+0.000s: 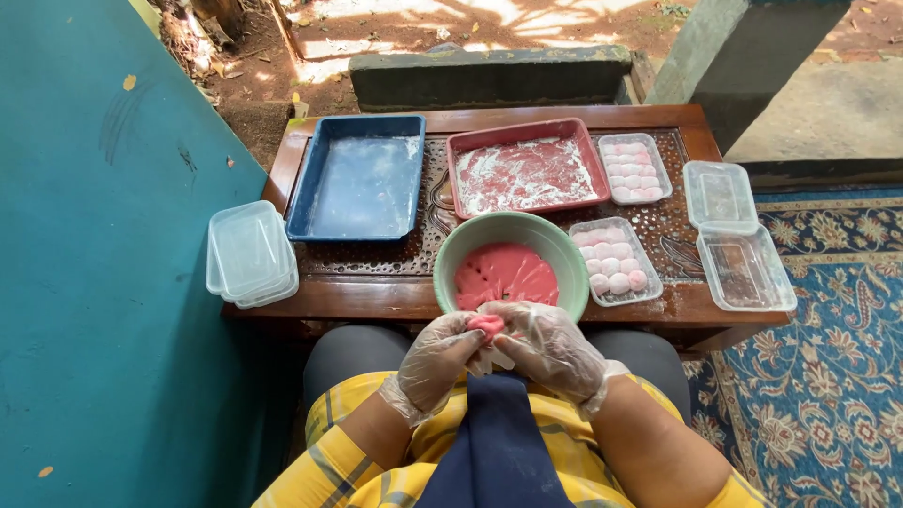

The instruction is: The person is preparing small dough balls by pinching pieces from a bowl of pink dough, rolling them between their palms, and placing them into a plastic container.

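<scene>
Both my hands wear clear plastic gloves and meet just below the green bowl (458, 246). My left hand (435, 362) and my right hand (548, 346) pinch a small lump of pink dough (486, 325) between their fingertips. The bowl holds a flat mass of pink dough (506, 274) cut into wedges. It stands at the near edge of a low wooden table (376, 292), above my lap.
A blue tray (358, 187) and a red floured tray (523, 175) lie behind the bowl. Two clear boxes (635, 167) (615, 261) hold pale pink balls. Empty clear boxes (745, 266) sit right, stacked ones (249, 255) left. A teal wall (94, 282) stands left, a patterned carpet (828, 376) right.
</scene>
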